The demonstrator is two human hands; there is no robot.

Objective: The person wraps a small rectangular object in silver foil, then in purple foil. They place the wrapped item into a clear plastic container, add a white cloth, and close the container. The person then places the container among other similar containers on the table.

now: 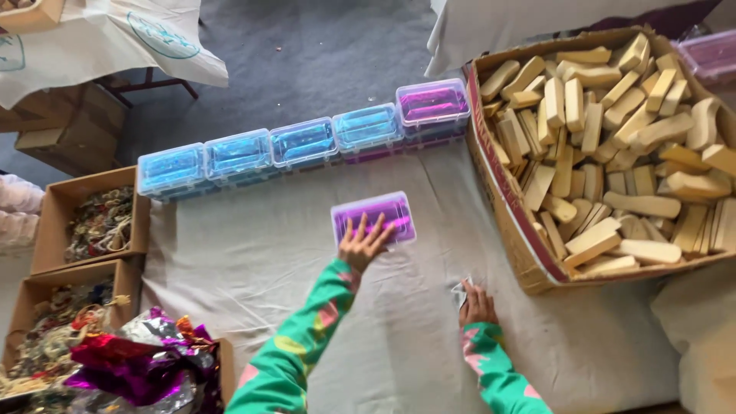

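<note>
My left hand [363, 244] rests with spread fingers on the near edge of a clear plastic box with purple contents [373, 217], which lies alone on the grey cloth [253, 261]. My right hand [477, 303] lies low on the cloth, closed around a small silvery foil piece [460, 291]. Both arms wear green sleeves with pink and yellow patches. Behind the lone box runs a row of clear boxes: several with blue contents [239, 156] and a purple one [432, 106] at the right end.
A big cardboard box [510, 222] full of pale wooden blocks [613, 146] stands at the right. Two smaller cartons of mixed scraps [98, 222] sit at the left, with shiny purple foil [130, 368] in front. White-covered tables stand at the back.
</note>
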